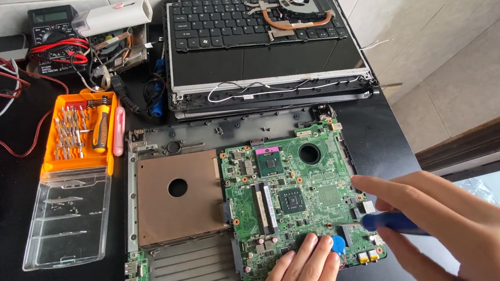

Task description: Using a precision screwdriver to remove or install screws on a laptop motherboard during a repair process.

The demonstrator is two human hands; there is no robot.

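A green laptop motherboard (293, 192) lies in an opened laptop base (184, 207) on a black table. My left hand (301, 274) rests its fingertips on the board's near edge, right beside a round blue coin cell (338, 244). My right hand (458, 237) comes in from the right, closed around a blue tool handle (390, 221) whose tip points at the board's right edge. The tool's tip is hidden by my fingers.
A removed keyboard (254, 23) with a fan and copper heat pipe (297, 9) on it lies on the detached screen panel at the back. An orange screwdriver bit case (81, 135) with a clear lid stands at left. A multimeter (51, 36) with red leads sits far left.
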